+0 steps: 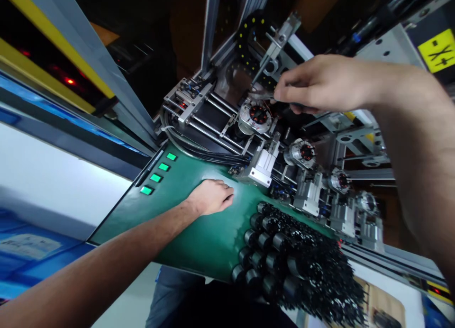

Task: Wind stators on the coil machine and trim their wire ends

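My right hand (316,84) reaches over the machine with its fingers closed round a blurred grey metal hand tool (261,95), which looks like pliers. The tool's tip is just above the nearest motor stator (260,114), a ring with copper windings seated in a round metal holder. Whether tip and stator touch, I cannot tell. My left hand (212,196) rests on the green work surface (188,242) with its fingers curled in; nothing shows in it. Just beyond that hand is a silver clamp block (261,167).
Several more stators (306,151) sit in holders along the machine. Black cylindrical parts (279,242) are heaped at the right of the green surface. Green lit buttons (155,177) line its left side. A slanted metal rod (261,69) hangs near the tool; yellow guard posts (67,43) stand left.
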Action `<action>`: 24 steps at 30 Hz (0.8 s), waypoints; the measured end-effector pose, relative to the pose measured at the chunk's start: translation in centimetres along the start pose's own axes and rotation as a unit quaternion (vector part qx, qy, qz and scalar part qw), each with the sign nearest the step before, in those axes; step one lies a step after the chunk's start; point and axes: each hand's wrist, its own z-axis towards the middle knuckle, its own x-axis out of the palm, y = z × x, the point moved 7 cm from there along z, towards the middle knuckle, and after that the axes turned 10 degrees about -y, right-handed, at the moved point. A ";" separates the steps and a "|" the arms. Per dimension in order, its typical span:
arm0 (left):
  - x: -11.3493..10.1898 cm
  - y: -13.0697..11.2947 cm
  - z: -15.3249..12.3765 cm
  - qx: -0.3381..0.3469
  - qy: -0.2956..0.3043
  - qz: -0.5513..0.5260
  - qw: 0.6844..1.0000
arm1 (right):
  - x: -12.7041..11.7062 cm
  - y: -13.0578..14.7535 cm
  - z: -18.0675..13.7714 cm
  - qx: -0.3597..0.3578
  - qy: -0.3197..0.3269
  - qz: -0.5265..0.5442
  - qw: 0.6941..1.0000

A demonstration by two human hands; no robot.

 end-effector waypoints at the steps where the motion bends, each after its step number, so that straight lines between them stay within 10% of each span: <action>1: -0.1 0.0 0.0 -0.004 0.005 0.004 1.000 | -0.5 0.1 -2.2 -0.018 -0.032 0.030 0.999; 8: -0.4 0.0 0.2 -0.066 0.018 0.053 0.996 | 2.9 -3.0 -29.1 0.043 -0.140 0.428 0.892; 14: -2.3 -2.0 -0.3 -0.130 -0.019 0.088 0.987 | 15.5 -7.2 -51.4 0.318 -0.360 0.316 0.818; 18: -3.8 -4.4 -1.6 -0.187 -0.060 0.112 0.974 | 22.8 -7.1 -56.7 0.389 -0.386 0.233 0.803; 24: -4.4 -7.1 -3.9 -0.225 -0.036 0.113 0.967 | 28.4 -6.8 -55.4 0.357 -0.382 0.162 0.837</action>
